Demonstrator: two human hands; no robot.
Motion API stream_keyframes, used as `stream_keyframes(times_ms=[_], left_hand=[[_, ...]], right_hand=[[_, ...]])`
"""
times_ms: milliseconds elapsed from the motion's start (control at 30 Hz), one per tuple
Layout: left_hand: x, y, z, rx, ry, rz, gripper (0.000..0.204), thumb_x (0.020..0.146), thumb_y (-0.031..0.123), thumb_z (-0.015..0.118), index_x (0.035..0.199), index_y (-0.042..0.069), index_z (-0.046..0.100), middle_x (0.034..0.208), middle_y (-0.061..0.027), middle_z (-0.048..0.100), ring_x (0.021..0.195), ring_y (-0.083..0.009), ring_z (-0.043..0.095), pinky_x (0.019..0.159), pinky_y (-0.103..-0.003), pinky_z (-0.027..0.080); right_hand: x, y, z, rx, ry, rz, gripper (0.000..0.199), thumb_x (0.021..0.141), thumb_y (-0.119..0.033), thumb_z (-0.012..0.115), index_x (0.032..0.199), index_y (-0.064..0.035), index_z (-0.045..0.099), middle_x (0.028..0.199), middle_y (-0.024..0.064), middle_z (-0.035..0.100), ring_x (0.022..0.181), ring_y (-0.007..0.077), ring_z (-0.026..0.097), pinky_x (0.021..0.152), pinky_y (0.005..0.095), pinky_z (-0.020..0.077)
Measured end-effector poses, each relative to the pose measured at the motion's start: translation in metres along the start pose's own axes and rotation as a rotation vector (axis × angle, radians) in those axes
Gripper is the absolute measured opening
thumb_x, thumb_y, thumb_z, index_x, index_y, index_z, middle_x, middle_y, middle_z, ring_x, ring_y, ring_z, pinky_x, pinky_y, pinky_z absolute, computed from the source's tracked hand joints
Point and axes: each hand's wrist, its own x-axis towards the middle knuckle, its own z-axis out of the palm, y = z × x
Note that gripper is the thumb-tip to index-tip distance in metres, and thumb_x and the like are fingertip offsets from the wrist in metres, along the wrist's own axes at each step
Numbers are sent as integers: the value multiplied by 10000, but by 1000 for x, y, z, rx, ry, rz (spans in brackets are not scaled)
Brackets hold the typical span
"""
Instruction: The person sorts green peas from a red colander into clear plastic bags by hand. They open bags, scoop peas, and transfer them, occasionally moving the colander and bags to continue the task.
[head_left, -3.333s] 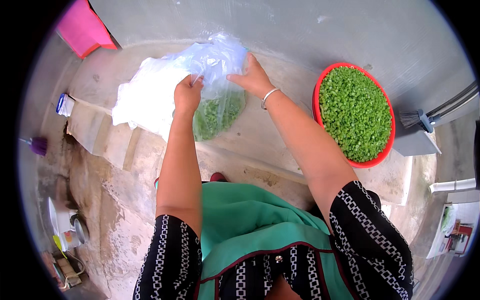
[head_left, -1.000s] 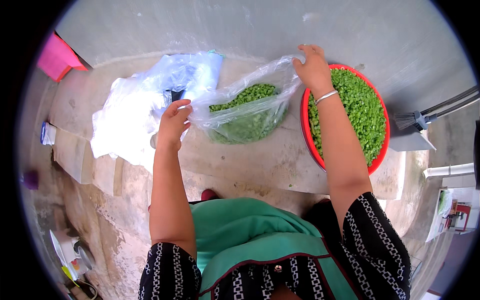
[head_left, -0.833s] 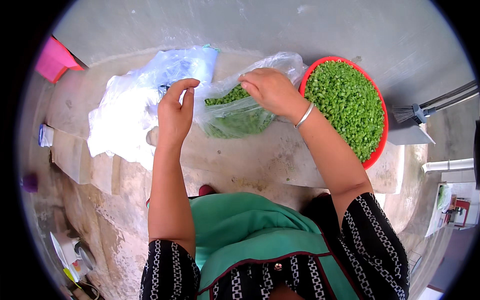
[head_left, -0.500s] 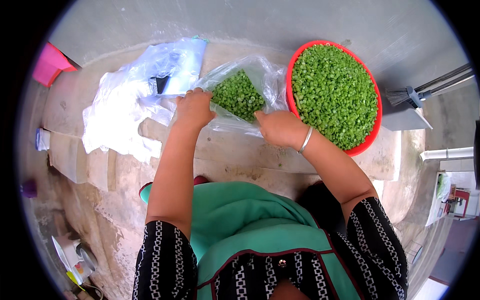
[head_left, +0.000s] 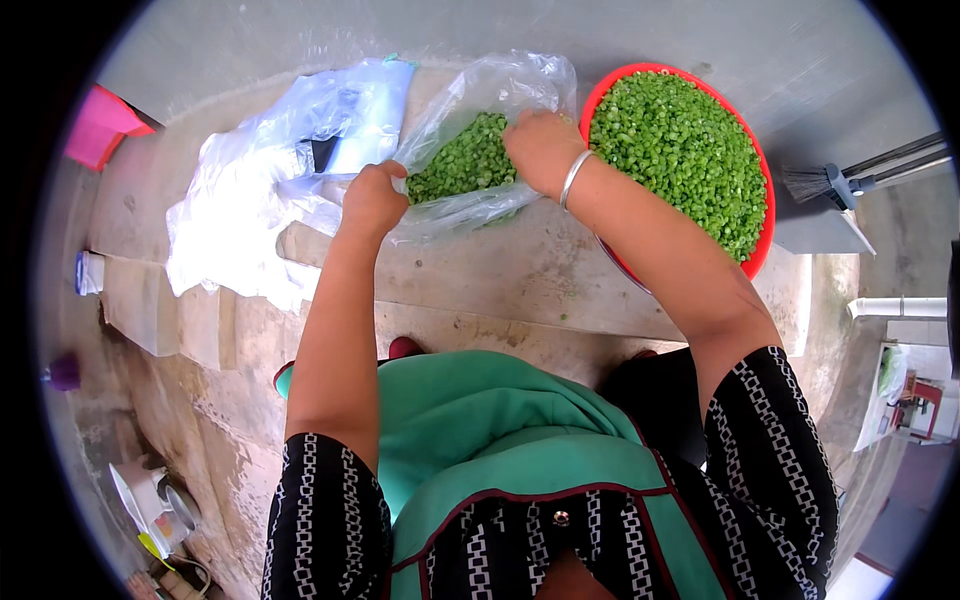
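A clear plastic bag [head_left: 470, 212] lies with its mouth spread, holding chopped green vegetable pieces [head_left: 462, 160]. My left hand [head_left: 375, 198] is closed in a pinch on the bag's left edge. At the bag's right side, my right hand [head_left: 545, 150], with a silver bangle at its wrist, is closed on the plastic; its fingertips are partly hidden. Just right of it stands a red-rimmed basin [head_left: 771, 215] heaped with the same chopped green pieces [head_left: 680, 150]. My right forearm covers part of the basin's near edge.
White and bluish plastic bags [head_left: 235, 215] are spread on the concrete ledge [head_left: 480, 275] left of my hands. A grey wall [head_left: 450, 25] rises behind. A broom [head_left: 835, 185] and grey dustpan [head_left: 825, 232] stand at the right, a pink container [head_left: 100, 130] at the far left.
My right hand has moved up and away along the bag's right side, lifting its far plastic higher. My left hand has shifted slightly left, still on the bag's edge.
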Motion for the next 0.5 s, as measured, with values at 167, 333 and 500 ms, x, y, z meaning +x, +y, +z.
stream_keyframes(times_ms=[167, 333, 500], left_hand=[[-42, 45, 1, -477, 26, 186, 500, 667, 60, 652, 1161, 49, 577, 970, -69, 600, 719, -177, 536, 689, -302, 456], [-73, 72, -3, -467, -43, 201, 509, 689, 125, 678, 1171, 16, 556, 1033, -94, 585, 701, -176, 557, 688, -311, 469], [-63, 45, -28, -6, 42, 156, 403, 712, 253, 691, 1029, 15, 616, 1059, -167, 587, 922, -311, 600, 806, -389, 470]], right_hand=[[32, 57, 5, -196, -54, 175, 292, 763, -87, 601, 1051, -40, 579, 1114, 112, 530, 1081, 260, 508, 887, 499, 351], [28, 52, -9, -219, -41, 184, 304, 796, -120, 565, 1087, -59, 630, 1167, 121, 538, 1071, 260, 516, 950, 561, 286], [-44, 4, -4, -32, -32, -234, 202, 758, -103, 540, 933, -76, 637, 942, 80, 621, 973, 239, 560, 867, 461, 389]])
